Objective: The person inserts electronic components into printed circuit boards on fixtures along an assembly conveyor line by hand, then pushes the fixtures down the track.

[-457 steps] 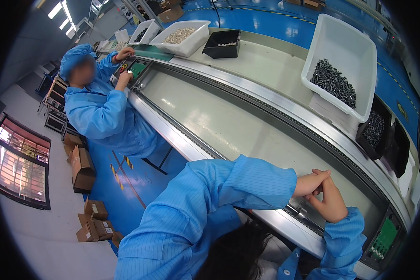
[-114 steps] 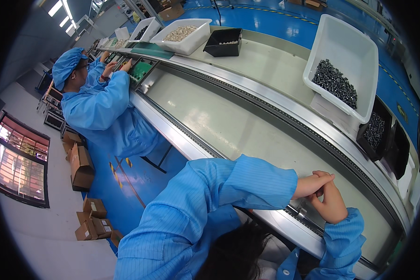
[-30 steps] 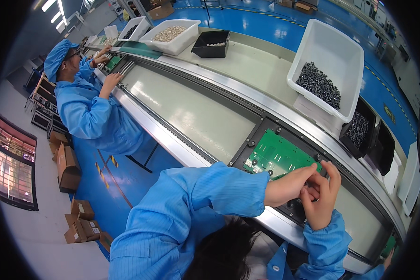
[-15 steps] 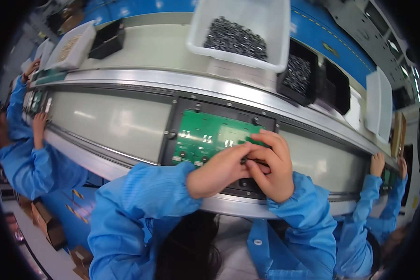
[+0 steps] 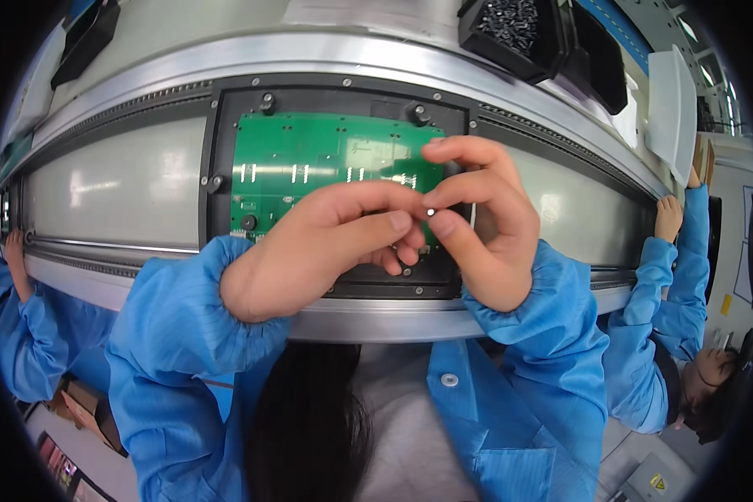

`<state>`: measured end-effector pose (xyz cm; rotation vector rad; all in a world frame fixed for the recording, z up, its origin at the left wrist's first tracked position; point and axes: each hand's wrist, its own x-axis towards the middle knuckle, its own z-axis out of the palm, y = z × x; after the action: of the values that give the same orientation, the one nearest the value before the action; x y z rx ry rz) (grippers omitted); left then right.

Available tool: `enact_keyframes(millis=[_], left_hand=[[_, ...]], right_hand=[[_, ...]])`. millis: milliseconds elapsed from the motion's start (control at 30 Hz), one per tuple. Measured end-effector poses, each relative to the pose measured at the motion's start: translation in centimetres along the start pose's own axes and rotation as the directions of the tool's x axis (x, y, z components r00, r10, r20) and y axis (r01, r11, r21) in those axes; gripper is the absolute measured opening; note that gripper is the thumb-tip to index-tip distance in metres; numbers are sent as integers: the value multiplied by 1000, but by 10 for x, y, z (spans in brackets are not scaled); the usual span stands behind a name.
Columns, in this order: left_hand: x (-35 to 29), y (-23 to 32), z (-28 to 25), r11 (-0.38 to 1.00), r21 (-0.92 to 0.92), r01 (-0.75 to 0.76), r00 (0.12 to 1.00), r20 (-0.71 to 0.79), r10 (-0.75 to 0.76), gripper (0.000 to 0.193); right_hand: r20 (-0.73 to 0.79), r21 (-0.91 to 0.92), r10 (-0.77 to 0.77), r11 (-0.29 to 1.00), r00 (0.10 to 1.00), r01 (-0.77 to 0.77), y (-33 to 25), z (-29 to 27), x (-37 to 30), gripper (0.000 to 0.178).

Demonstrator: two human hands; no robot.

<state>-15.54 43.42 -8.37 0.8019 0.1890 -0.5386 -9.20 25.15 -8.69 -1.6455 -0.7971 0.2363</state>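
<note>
My right hand (image 5: 495,219) pinches a small round part with a pale end (image 5: 430,212) between thumb and forefinger; its other fingers are lifted. Reaching in from the left, my left hand (image 5: 326,224) brings its forefinger tip up to that part. Its thumb lies along the forefinger and the other fingers curl under, so what they hold, if anything, is hidden. Below both hands lies a green circuit board (image 5: 318,146) with rows of white marks, set in a black frame (image 5: 217,125) with dark knobs. My hands cover the board's lower right.
Metal rails (image 5: 251,54) run along both sides of the line. Beyond the far rail stand a black bin (image 5: 510,33) of small dark parts, another black bin (image 5: 598,63) and a white tray (image 5: 673,109). Co-workers' hands (image 5: 668,219) are at the line on the right and left.
The view has shifted, bringing the board nearer. My hands have drawn slightly apart from their tight cluster, and the small part now shows between my right thumb and forefinger.
</note>
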Motion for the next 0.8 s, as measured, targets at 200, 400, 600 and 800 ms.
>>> enact_keyframes(millis=[200,400,600,800], left_hand=[[-5,1,-5,992,121,-40,999,-11,41,13],[-13,8,-9,962,258,-92,995,-19,100,8],[-15,10,-12,906,413,-89,992,-42,116,4],[-13,13,-13,904,424,-56,998,-11,67,3]], right_hand=[[18,-86,-113,990,993,114,2,5,-1,16],[55,-253,-209,943,976,216,-2,5,1,17],[54,-287,-163,942,985,172,-3,8,2,15],[95,-370,-193,904,977,214,-5,6,1,16]])
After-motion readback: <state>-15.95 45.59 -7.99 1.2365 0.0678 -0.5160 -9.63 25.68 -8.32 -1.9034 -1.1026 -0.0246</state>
